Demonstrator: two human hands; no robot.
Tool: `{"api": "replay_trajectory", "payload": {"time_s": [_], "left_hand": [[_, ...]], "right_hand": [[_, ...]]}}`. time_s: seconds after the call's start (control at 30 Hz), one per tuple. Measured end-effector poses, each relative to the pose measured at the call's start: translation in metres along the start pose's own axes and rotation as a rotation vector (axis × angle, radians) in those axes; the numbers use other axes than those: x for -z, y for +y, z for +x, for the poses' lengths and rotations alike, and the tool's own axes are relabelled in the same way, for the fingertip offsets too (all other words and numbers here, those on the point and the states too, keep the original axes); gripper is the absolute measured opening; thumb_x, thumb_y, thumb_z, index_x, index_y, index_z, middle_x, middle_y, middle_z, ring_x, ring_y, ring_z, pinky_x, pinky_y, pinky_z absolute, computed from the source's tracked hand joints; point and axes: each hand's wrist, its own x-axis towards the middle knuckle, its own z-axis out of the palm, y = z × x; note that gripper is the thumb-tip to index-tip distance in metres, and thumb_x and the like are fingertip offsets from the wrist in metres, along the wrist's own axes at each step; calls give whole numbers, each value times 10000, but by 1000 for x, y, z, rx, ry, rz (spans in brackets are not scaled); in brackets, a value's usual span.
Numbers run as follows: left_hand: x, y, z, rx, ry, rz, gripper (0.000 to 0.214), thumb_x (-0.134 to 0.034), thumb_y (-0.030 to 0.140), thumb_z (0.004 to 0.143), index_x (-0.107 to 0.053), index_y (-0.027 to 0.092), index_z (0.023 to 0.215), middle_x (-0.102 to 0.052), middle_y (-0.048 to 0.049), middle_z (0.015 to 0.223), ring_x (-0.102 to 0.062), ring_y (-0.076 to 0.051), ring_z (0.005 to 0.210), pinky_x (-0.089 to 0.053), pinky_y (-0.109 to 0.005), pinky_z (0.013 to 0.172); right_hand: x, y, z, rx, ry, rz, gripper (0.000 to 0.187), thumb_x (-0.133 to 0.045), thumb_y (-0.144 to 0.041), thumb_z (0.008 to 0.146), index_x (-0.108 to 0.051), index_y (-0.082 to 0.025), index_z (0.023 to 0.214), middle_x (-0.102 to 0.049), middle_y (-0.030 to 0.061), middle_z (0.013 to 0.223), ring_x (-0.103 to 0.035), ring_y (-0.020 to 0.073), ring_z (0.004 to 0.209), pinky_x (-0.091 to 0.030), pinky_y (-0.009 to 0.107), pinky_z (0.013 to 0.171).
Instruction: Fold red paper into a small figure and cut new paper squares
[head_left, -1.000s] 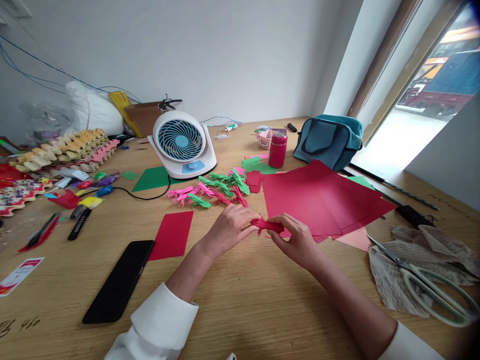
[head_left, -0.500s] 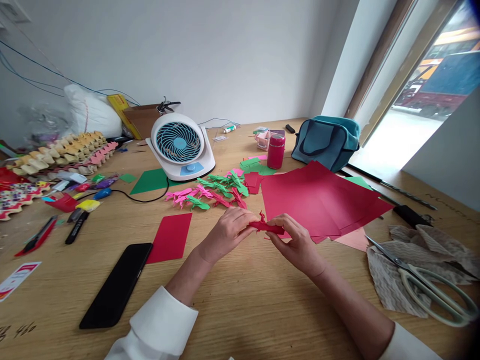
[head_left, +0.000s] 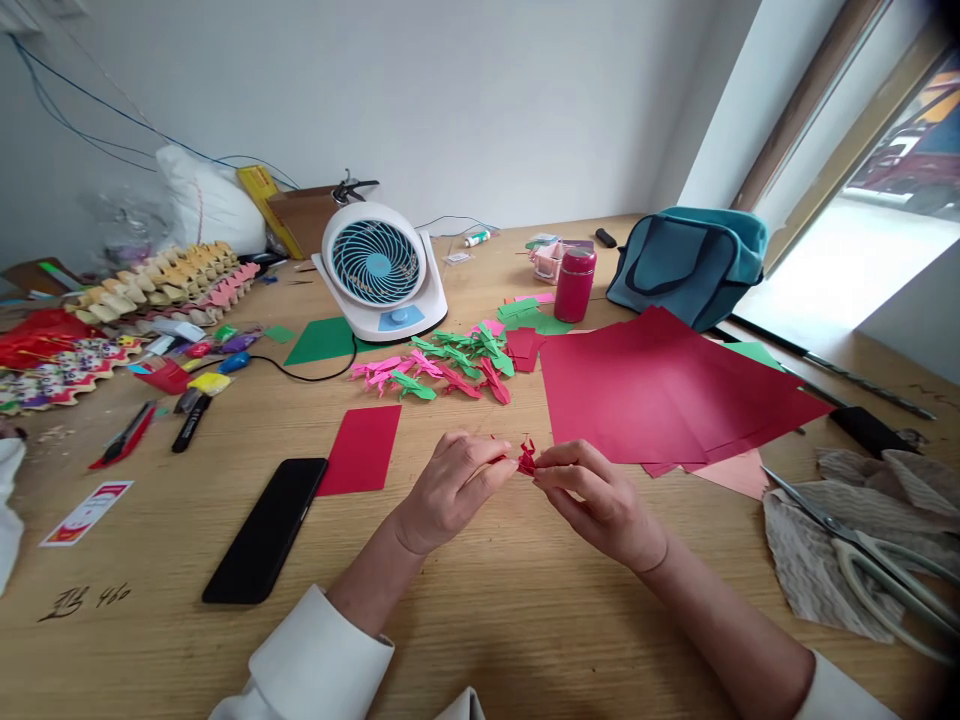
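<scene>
Between my two hands is a small folded red paper figure with thin cut strips sticking up. My left hand pinches its left end with thumb and fingers. On the other side my right hand pinches the right end, and the fingertips cover much of the paper. Just beyond the hands lies a pile of similar folded paper figures in pink, green and red. A large stack of red paper sheets spreads out to the right, and a smaller red sheet lies left of my left hand.
A black phone overlaps the small red sheet's corner. Scissors rest on a crumpled cloth at right. Farther back stand a white fan, a red flask and a teal bag. A red cutter lies at left.
The camera view has shifted, so the table items appear farther right and slightly higher. My fingers have turned the red paper figure, and less of its right part shows now.
</scene>
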Motion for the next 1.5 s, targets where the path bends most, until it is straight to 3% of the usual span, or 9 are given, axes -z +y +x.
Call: {"api": "replay_trajectory", "payload": {"time_s": [0.2,0.33,0.43,0.53,0.7,0.93,1.27,1.4,1.5], "left_hand": [[-2,0,1,39,0,-30,313,-565,80,911,-565,187,1205,-697,-80,1074,-643,-171,986,-477,-336,867],[-4,0,3,99,-41,-61,299,-588,108,906,-574,183,1195,-697,-78,1049,-643,-173,960,-491,-332,850],[-8,0,4,197,-57,-121,216,-592,146,911,-607,188,1123,-691,-63,1025,-639,-165,948,-499,-320,859],[-13,0,4,285,-78,-168,162,-608,166,904,-624,186,1065,-687,-60,1006,-634,-171,950,-503,-317,857],[-16,-2,2,385,-103,-321,157,-640,167,880,-639,187,1036,-685,-55,980,-643,-172,941,-506,-307,856],[-18,-2,0,487,-150,-412,160,-663,137,851,-666,187,1003,-688,-52,965,-645,-173,938,-502,-293,852],[-23,0,-1,616,-197,-453,155,-686,155,831,-688,197,980,-698,-20,915,-651,-157,875,-487,-264,803],[-26,-2,-3,635,-193,-457,154,-686,149,821,-691,191,969,-711,-26,931,-656,-155,867,-493,-266,812],[-26,-1,-2,657,-192,-461,156,-678,154,822,-707,190,970,-726,-28,904,-657,-151,825,-498,-261,784]], "right_hand": [[0,-3,4,-51,51,18,309,-602,-47,881,-590,-226,1133,-634,83,998,-635,175,912,-555,302,769],[-6,0,5,-248,111,120,193,-650,-127,871,-628,-231,1033,-659,52,923,-631,170,857,-541,295,740],[-14,6,3,-458,150,338,131,-688,-207,856,-652,-227,981,-678,38,892,-642,165,822,-542,285,721],[-20,12,1,-593,182,522,145,-727,-262,824,-672,-216,950,-699,35,876,-655,161,797,-545,277,711],[-23,15,2,-674,208,631,169,-763,-316,786,-698,-215,905,-701,22,809,-642,148,742,-529,273,697],[-23,17,5,-949,210,810,324,-805,-455,701,-701,-195,862,-710,14,737,-648,149,669,-541,322,724],[-21,18,5,-975,162,825,348,-810,-435,694,-683,-195,910,-714,9,759,-653,150,710,-521,308,746],[-23,21,5,-916,122,815,394,-841,-397,655,-668,-206,953,-726,19,863,-669,159,748,-539,301,731],[-26,24,4,-859,147,842,384,-837,-384,667,-640,-214,950,-712,3,796,-661,140,684,-545,279,680]]}}
